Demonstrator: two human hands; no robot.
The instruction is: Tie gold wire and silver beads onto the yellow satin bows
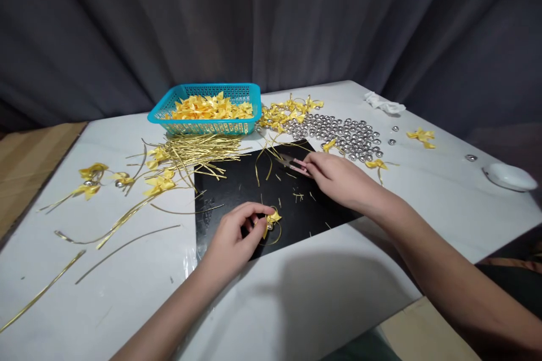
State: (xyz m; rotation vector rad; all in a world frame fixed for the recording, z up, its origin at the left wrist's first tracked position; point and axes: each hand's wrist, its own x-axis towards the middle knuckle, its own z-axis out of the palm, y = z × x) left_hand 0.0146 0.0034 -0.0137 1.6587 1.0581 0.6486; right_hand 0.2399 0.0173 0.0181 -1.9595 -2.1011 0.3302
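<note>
My left hand (234,237) pinches a small yellow ribbon bow (271,219) with a gold wire loop, low over a black mat (237,180). My right hand (336,177) reaches across the mat's far right part, its fingers closed on a small pair of pink-handled snips (292,163) lying on the mat. Short gold wire offcuts are scattered over the mat between the hands.
A turquoise basket (212,124) of yellow bows stands at the back. A heap of gold wire ties (199,152) lies in front of it. Silver beads (342,132) spread at the right, finished bows (91,180) at the left, a white dish (510,176) far right.
</note>
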